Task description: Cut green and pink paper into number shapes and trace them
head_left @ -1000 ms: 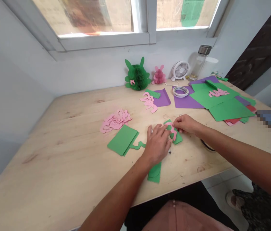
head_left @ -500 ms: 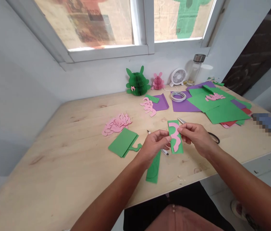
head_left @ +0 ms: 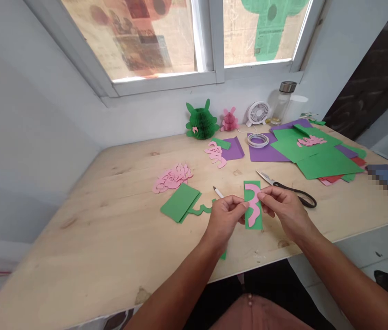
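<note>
A wavy pink paper cutout [head_left: 254, 213] is laid flat on a narrow green paper rectangle [head_left: 258, 223], and the two are held together near the front edge of the pale, knotty wooden table [head_left: 118, 238]. Their left side is pinched between the thumb and fingers of the left hand [head_left: 224, 217], their right side between those of the right hand [head_left: 283, 208]. Under the left wrist a strip of green paper [head_left: 224, 255] is mostly covered; its outline cannot be made out. Beside the left hand are seen a pointed white pen [head_left: 218, 192], partly hidden, a curving green paper piece [head_left: 199, 210] and a smooth stack of green rectangles [head_left: 180, 202]. Behind the stack, curly pink cutouts [head_left: 173, 177] are heaped. Scissors [head_left: 285, 186] with slim metal blades and black loop handles are laid behind the right hand. Against the wall, a ribbed, rounded green paper figure [head_left: 202, 123] is placed beside a smaller pink pleated one [head_left: 230, 121], with a round white fan [head_left: 258, 112] to their right.
</note>
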Tool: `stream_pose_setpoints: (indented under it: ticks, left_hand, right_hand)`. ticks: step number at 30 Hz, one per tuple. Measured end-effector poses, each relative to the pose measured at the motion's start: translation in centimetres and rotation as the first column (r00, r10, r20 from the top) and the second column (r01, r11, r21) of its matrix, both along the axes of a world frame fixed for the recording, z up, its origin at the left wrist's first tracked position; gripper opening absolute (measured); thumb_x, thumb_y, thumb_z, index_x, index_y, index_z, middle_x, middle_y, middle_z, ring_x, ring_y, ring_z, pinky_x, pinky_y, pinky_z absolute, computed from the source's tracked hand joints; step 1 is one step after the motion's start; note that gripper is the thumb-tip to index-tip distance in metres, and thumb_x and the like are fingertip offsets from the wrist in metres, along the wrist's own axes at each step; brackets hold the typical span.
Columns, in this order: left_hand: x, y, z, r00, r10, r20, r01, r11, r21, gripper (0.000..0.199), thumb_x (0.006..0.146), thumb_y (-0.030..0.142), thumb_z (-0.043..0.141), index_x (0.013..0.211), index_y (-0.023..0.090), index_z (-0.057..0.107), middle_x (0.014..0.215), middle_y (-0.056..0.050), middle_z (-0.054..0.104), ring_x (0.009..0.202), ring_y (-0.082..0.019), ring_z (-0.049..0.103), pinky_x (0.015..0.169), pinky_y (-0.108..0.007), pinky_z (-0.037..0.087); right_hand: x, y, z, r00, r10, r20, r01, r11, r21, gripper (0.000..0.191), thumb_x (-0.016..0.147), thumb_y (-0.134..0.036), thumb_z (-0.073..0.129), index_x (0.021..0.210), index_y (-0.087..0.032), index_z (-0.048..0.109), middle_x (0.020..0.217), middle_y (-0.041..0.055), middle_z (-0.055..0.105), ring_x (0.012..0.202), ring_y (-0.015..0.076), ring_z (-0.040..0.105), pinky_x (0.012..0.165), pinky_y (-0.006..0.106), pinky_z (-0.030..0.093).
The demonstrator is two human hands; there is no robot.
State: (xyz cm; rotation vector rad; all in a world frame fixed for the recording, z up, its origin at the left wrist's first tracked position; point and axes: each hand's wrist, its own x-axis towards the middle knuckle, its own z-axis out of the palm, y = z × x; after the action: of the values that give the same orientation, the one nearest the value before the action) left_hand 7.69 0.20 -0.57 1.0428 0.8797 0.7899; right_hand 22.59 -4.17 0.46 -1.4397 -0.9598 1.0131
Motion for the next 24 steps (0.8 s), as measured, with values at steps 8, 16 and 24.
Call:
stream_pose_setpoints:
  ticks: [8,16,24]
  left_hand:
    - [-0.6,-0.7,0.3,0.998,0.054,-0.013,-0.053,0.997,0.057,0.016,0.067,0.027,0.069,0.060,0.014,0.062,0.055,0.001,0.057,0.052,-0.009,0.048,0.053,-0.023,0.040]
    - [-1.4,-1.3,0.6,0.999,0.043,-0.016,-0.042,0.998,0.042,0.016,0.068,0.025,0.069,0.058,0.014,0.061,0.054,0.002,0.056,0.052,-0.009,0.048,0.053,-0.022,0.040]
    - [-2.2,-1.5,0.1,1.000,0.007,0.000,-0.007,1.000,0.024,0.016,0.071,0.029,0.067,0.068,0.014,0.066,0.062,-0.001,0.061,0.056,-0.011,0.053,0.057,-0.025,0.043]
  right_hand:
    - [-0.3,-0.1,-0.7,0.999,0.027,-0.039,-0.027,1.000,-0.006,0.026,0.074,-0.043,0.071,0.071,-0.017,0.067,0.054,-0.0027,0.054,0.051,0.0092,0.043,0.048,0.023,0.032]
    - [-0.8,-0.2,-0.8,0.998,0.056,0.005,-0.056,0.998,0.017,0.030,0.078,-0.044,0.068,0.063,-0.017,0.064,0.052,-0.0032,0.052,0.050,0.0084,0.041,0.048,0.022,0.031]
    - [-1.2,-0.3,-0.8,0.999,0.013,0.039,-0.014,0.999,0.036,0.029,0.077,-0.042,0.069,0.065,-0.017,0.064,0.052,-0.0033,0.051,0.050,0.0088,0.042,0.049,0.023,0.032]
